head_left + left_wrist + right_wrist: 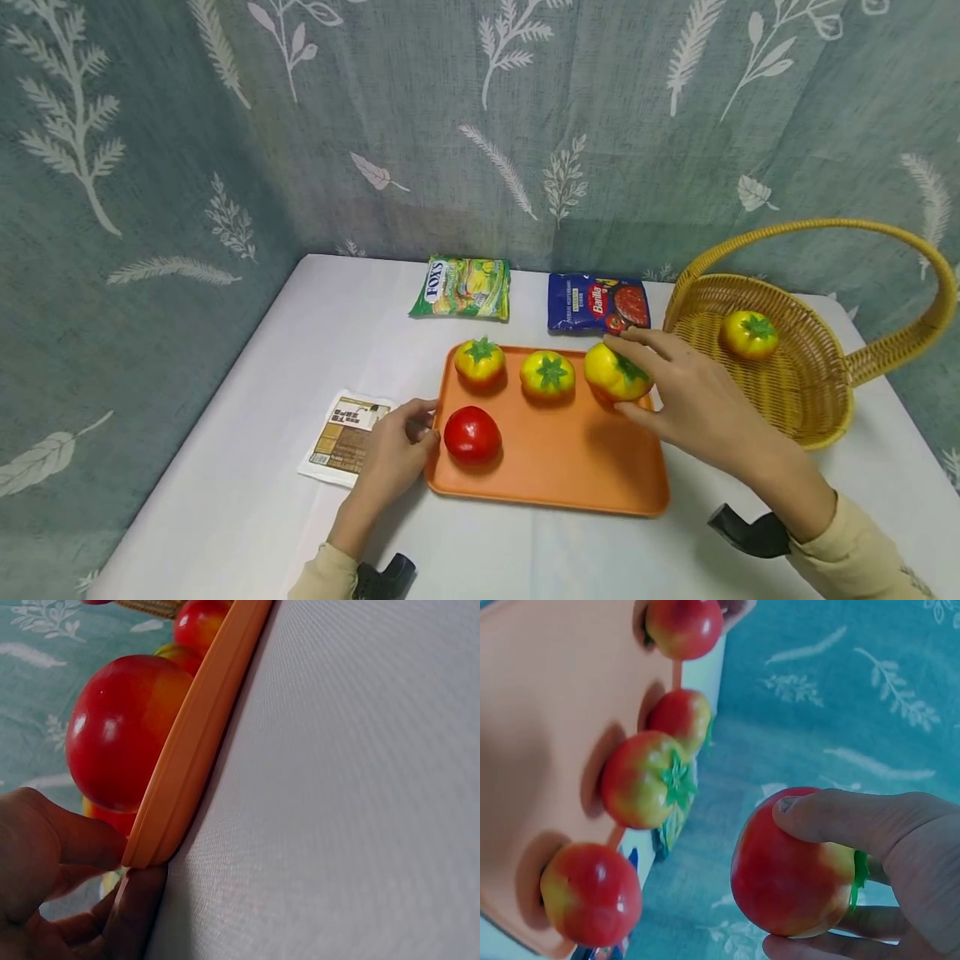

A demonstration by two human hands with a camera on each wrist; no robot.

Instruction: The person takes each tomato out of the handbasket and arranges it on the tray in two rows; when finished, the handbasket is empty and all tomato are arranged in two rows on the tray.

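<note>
My right hand (697,392) pinches a red-and-yellow toy tomato (795,862) between thumb and fingers, above the back right corner of an orange tray (555,475). Its green leafy top faces the palm. In the right wrist view another tomato (591,894) sits on the tray near that corner; the head view mostly hides it. At the tray's left edge my left hand (397,446) grips the rim, thumb on top. Also on the tray are a tomato at the back left (480,363), a middle one (547,374) and a red one (472,435).
A wicker basket (832,375) with a tall handle stands at the right, one tomato (750,335) inside. Behind the tray lie a green Fox's bag (465,287) and a blue Barilla pack (596,302). A brown-and-white packet (341,442) lies left, partly behind my left hand.
</note>
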